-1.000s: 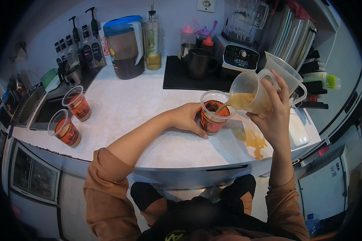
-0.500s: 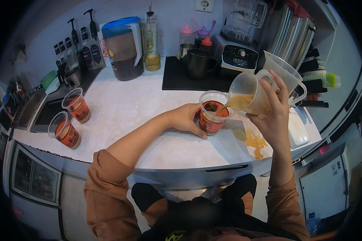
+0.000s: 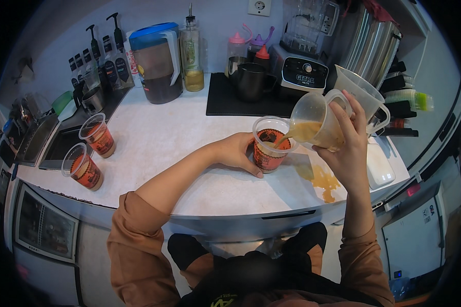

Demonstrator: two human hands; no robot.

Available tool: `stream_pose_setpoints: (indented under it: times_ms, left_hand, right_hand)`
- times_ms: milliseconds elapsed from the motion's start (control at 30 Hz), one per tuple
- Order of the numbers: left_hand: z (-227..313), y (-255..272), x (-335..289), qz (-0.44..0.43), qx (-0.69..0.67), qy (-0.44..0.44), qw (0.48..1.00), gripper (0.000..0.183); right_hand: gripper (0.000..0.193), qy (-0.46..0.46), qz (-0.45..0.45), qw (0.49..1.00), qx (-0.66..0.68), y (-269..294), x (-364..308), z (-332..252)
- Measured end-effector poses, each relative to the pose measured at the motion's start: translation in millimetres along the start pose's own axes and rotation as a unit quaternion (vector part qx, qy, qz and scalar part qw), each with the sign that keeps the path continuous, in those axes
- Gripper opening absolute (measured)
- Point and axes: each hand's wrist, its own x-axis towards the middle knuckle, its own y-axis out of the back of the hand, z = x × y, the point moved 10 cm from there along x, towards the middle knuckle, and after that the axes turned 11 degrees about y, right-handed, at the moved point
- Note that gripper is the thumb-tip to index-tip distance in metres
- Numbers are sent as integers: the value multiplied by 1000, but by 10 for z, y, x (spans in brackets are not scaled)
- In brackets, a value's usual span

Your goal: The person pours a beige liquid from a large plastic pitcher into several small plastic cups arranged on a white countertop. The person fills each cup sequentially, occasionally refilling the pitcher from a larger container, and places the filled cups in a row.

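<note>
My left hand [image 3: 238,153] is wrapped round a clear plastic cup [image 3: 269,157] with an orange and black printed band, standing on the white counter [image 3: 215,192]. In my right hand [image 3: 349,146] is a translucent plastic measuring jug [image 3: 312,115], tipped left over the cup's rim. A thin stream of tan-brown liquid runs from the jug into the cup. Below the jug, a yellow-brown spill [image 3: 325,181] lies on the counter. Two similar printed cups, one behind [image 3: 103,139] and one in front [image 3: 87,173], stand at the left, each with some pale liquid at the bottom.
A blue-lidded pitcher [image 3: 156,66] and a glass bottle [image 3: 193,61] stand at the back. On a black mat [image 3: 223,105] sits a dark metal jug [image 3: 251,82], beside a blender [image 3: 302,71]. A larger clear jug [image 3: 361,89] is behind my right hand, near a white container [image 3: 380,169].
Almost nothing differs. Both hands keep their places, and liquid still streams from the tilted jug into the cup.
</note>
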Motion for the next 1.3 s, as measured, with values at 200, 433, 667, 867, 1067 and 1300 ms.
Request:
stream_pose_setpoints:
  times_ms: [200, 433, 667, 867, 1067, 1300]
  left_hand:
    - [-46, 1, 30, 0, 15, 3, 1000, 83]
    - [-31, -7, 30, -3, 19, 10, 1000, 85]
    - [7, 0, 4, -1, -6, -13, 1000, 78]
    - [9, 0, -4, -2, 2, -10, 1000, 77]
    - [-3, 2, 3, 1, 6, -10, 1000, 75]
    - [8, 8, 5, 4, 0, -15, 1000, 75]
  right_hand:
    - [74, -10, 1, 1000, 5, -14, -11, 8]
    - [74, -3, 4, 1000, 5, -2, -15, 2]
    - [75, 0, 14, 1000, 21, 11, -28, -1]
    - [75, -4, 16, 1000, 26, 5, -34, 2]
    - [75, 1, 10, 1000, 15, 5, -21, 3]
    - [75, -1, 4, 1000, 15, 10, -9, 4]
